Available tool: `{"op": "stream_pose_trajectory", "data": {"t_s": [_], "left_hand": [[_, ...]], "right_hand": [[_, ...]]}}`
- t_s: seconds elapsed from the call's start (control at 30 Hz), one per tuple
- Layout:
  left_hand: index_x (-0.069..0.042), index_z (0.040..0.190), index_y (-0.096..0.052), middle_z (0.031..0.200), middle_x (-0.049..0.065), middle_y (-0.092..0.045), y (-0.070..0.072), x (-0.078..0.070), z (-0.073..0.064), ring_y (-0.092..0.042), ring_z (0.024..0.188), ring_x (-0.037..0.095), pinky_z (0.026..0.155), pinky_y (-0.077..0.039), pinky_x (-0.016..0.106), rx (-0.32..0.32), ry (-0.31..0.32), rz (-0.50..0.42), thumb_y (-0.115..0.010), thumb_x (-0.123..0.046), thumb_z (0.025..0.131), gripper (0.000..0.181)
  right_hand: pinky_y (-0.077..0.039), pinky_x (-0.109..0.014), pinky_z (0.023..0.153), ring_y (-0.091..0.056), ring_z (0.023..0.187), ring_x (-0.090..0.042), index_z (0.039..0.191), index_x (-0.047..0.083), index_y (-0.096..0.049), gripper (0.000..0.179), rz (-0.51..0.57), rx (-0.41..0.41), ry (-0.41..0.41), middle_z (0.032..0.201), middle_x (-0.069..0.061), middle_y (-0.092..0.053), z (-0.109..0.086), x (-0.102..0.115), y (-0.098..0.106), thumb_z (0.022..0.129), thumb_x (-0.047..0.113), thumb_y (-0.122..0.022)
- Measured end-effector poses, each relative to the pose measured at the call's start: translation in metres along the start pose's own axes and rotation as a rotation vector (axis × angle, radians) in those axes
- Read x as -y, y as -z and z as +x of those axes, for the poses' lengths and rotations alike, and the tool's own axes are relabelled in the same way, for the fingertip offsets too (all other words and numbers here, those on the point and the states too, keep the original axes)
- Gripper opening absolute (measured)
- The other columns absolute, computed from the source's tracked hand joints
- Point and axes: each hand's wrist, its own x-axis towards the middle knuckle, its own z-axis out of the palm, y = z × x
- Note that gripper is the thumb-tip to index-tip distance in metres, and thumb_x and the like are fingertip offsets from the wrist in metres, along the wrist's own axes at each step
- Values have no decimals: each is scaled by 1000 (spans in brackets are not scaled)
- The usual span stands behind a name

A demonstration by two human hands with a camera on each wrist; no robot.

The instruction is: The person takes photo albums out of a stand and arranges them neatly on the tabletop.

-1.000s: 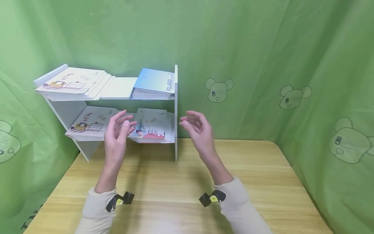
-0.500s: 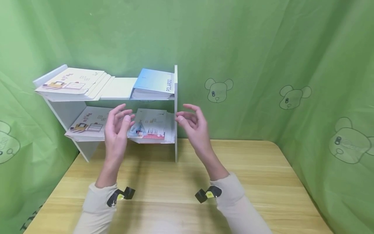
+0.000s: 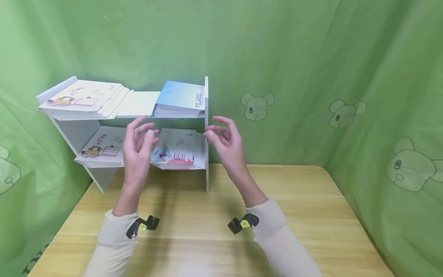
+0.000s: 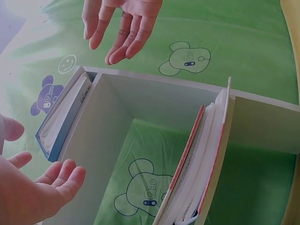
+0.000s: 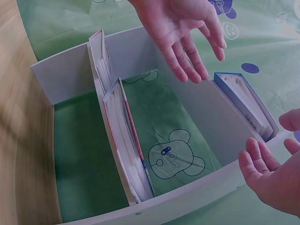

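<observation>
My left hand point(image 3: 137, 152) is raised in front of the lower tier of a white two-tier shelf point(image 3: 138, 104), fingers loosely bent and holding nothing. The right hand point(image 3: 229, 148) hovers near the shelf's right side panel point(image 3: 207, 154), also holding nothing; whether it touches the panel cannot be told. On the upper tier, a blue album point(image 3: 180, 94) marked POLAROID lies at the right, and a stack of pale illustrated books point(image 3: 81, 96) at the left. Two more piles sit below: a pale book point(image 3: 104, 146) at left, partly behind my left hand, and another book point(image 3: 180, 144) at right.
The shelf stands toward the back left of a wooden table point(image 3: 283, 215). A green curtain point(image 3: 294, 57) with bear-head drawings hangs behind and at both sides. Each sleeve carries a black wrist camera, one on the left point(image 3: 142, 227) and one on the right point(image 3: 243, 223).
Both hands have risen and moved forward toward the shelf, and the right one has also drifted left. Books and shelf stay in place; the head view has shifted slightly.
</observation>
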Motion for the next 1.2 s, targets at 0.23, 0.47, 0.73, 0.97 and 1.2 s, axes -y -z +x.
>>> {"op": "stream_pose_trajectory", "data": {"t_s": [0.23,0.47,0.73,0.97,1.2], "left_hand": [[-11,147,-49,125,11,-62,-1,0,4,-64,112,32,99,-58,36,4,7,9,-54,-16,106,41],[-7,146,-49,127,9,-61,0,-3,10,-65,110,25,99,-57,35,-11,-14,27,-53,-14,106,41],[-7,144,-52,132,12,-60,-1,-5,15,-64,110,24,98,-57,33,-17,-38,21,-53,-11,105,40],[-9,143,-55,133,7,-61,-1,-7,21,-65,108,21,96,-57,31,-22,-32,57,-55,-11,104,39],[-18,147,-54,126,8,-59,-1,-9,24,-64,106,20,80,-56,27,-1,-8,143,-57,-16,104,43]], "right_hand": [[-59,-45,98,-69,108,-32,138,4,-52,41,5,4,-11,119,-21,-66,4,2,-5,99,5,-66],[-60,-43,96,-68,109,-37,139,4,-52,42,10,13,4,119,-21,-66,10,6,-11,99,6,-65],[-59,-49,97,-68,106,-32,137,5,-54,39,3,-17,-13,118,-21,-66,17,6,-15,99,3,-63],[-59,-47,97,-68,106,-34,138,6,-55,39,19,-9,-26,119,-20,-67,22,7,-19,99,3,-63],[-59,-47,98,-70,103,-32,137,7,-56,38,38,-21,-59,118,-22,-68,26,9,-22,100,5,-62]]}}
